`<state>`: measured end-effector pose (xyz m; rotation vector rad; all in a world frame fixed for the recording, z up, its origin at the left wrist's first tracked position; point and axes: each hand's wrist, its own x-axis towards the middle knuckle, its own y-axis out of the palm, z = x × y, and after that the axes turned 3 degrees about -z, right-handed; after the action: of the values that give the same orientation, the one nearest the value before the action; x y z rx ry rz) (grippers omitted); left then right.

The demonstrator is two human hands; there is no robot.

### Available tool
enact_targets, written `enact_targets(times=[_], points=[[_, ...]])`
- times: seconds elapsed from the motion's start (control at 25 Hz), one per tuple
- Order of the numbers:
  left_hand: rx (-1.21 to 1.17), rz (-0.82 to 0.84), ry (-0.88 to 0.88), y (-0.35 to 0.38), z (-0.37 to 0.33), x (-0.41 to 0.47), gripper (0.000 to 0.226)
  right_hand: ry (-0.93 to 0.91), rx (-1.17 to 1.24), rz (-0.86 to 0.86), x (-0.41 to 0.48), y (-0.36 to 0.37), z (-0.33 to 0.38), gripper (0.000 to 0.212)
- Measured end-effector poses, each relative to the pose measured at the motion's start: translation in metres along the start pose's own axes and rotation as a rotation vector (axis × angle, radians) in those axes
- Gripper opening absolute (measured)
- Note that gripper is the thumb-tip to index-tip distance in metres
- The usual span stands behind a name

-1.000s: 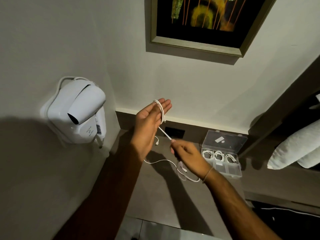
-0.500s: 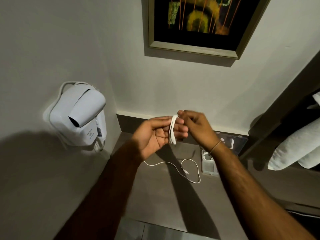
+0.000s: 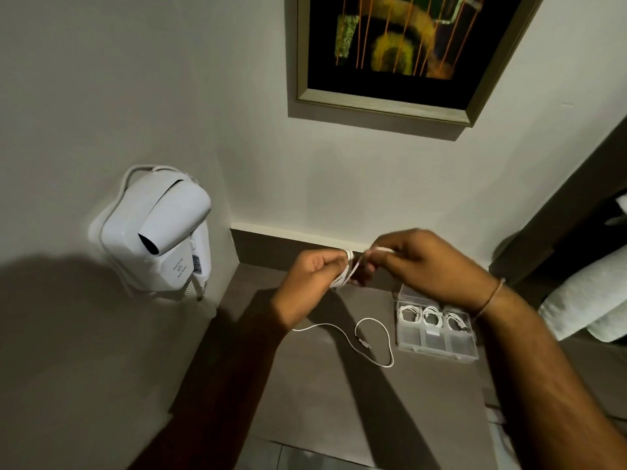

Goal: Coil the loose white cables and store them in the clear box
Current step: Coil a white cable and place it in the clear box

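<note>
My left hand pinches a small coil of white cable above the brown counter. My right hand grips the free end of that same cable just to the right of the coil. A second white cable lies loose on the counter below my hands, in a wavy loop. The clear box sits open to the right of it, with three coiled cables in its far row of compartments. My right wrist hides the box's lid.
A white wall-mounted hair dryer hangs on the left wall by the counter's corner. A framed picture is on the back wall. White rolled towels lie at the right beyond a dark panel.
My left hand has closed from flat fingers wrapped in cable to a pinch on the finished coil. My right hand came up from the trailing cable to the coil. Both hands moved lower and right.
</note>
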<state>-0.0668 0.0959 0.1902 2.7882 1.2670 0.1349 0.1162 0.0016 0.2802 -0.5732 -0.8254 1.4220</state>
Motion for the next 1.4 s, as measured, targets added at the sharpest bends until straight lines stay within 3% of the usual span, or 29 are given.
enact_targets(times=[0.12, 0.2, 0.32, 0.44, 0.52, 0.64, 0.76, 1.04, 1.4], points=[[-0.108, 0.228, -0.118, -0.006, -0.014, -0.007, 0.037, 0.048, 0.103, -0.107, 0.017, -0.011, -0.010, 0.027], [-0.269, 0.288, -0.127, -0.010, -0.025, -0.010, 0.037, 0.137, 0.343, -0.187, 0.021, 0.007, -0.015, 0.028], [-0.577, 0.221, -0.099, -0.009, -0.031, -0.009, 0.037, 0.186, 0.557, -0.274, 0.010, 0.058, -0.017, 0.043], [-0.770, 0.157, -0.056, -0.001, -0.027, -0.008, 0.041, 0.219, 0.515, -0.332, -0.006, 0.108, -0.013, 0.053], [-0.772, 0.096, -0.038, 0.004, -0.022, -0.009, 0.042, 0.228, 0.399, -0.400, -0.016, 0.125, -0.011, 0.046], [-0.752, -0.020, -0.036, 0.013, -0.018, -0.013, 0.041, 0.216, 0.171, -0.636, -0.029, 0.127, -0.003, 0.018], [-0.707, -0.082, -0.033, 0.025, -0.022, -0.017, 0.039, 0.205, 0.075, -0.811, -0.038, 0.126, 0.002, 0.026], [-0.617, -0.148, -0.069, 0.026, -0.030, -0.022, 0.035, 0.039, 0.106, -0.715, -0.045, 0.115, 0.003, 0.027], [-0.634, -0.110, -0.129, 0.030, -0.021, -0.025, 0.040, 0.093, 0.106, -0.752, -0.040, 0.106, -0.001, 0.034]])
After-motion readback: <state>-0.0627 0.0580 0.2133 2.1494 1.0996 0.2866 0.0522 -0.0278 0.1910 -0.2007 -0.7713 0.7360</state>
